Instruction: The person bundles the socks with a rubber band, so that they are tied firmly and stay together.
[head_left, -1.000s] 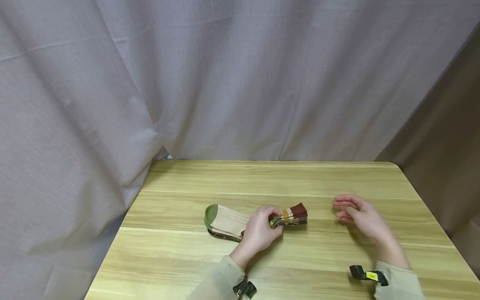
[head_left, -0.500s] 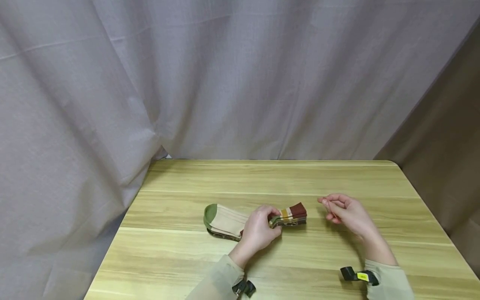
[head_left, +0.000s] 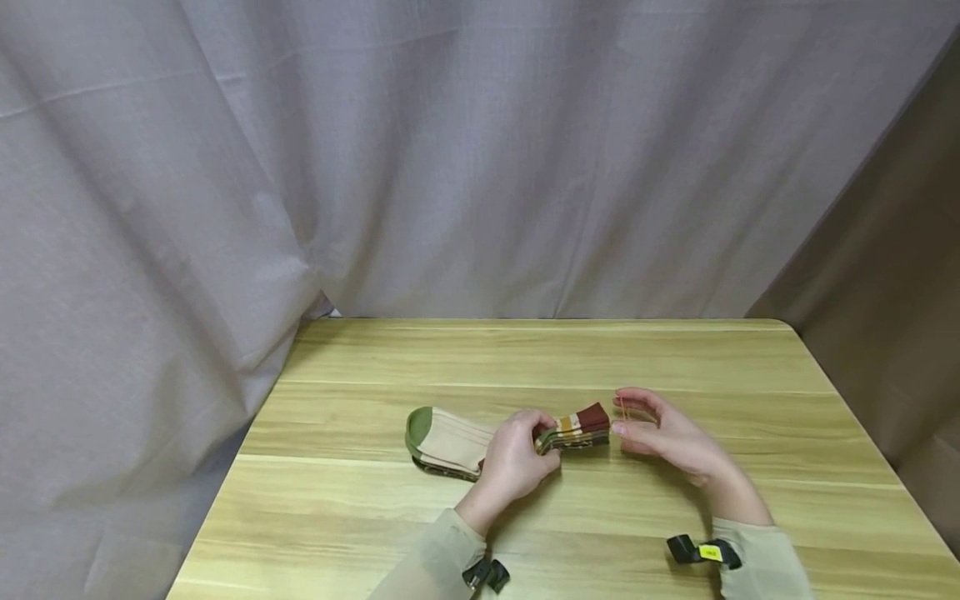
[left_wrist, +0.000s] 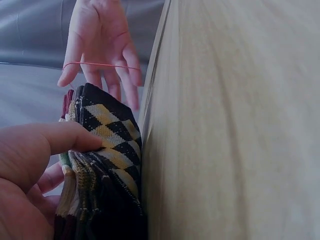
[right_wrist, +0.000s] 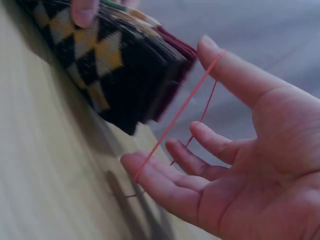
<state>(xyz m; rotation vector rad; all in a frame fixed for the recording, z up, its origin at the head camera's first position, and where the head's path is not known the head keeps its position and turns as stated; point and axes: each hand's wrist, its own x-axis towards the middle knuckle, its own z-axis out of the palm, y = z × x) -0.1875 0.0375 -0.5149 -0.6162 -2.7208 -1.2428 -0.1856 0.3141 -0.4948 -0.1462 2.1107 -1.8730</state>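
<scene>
A stack of folded socks (head_left: 453,437) lies on the table, with a cream and green sock on top and a black argyle sock (left_wrist: 112,132) at the bottom. My left hand (head_left: 517,458) grips the stack around its middle, thumb on one side and fingers on the other, hiding that part. Just right of the maroon cuffs (head_left: 592,418), my right hand (head_left: 675,442) spreads its thumb and fingers apart. A thin red rubber band (right_wrist: 179,116) is stretched around them. In the right wrist view the band's loop faces the cuff end, apart from it or barely reaching it.
The wood-grain table (head_left: 360,533) extends around both hands. Behind it hangs a grey curtain (head_left: 480,167), with a darker brown cloth (head_left: 900,292) on the right. Black straps with small devices are worn at both wrists.
My right hand has moved left to the cuff end of the socks, and its fingers have narrowed then spread again with the rubber band. My left hand has kept its grip on the stack.
</scene>
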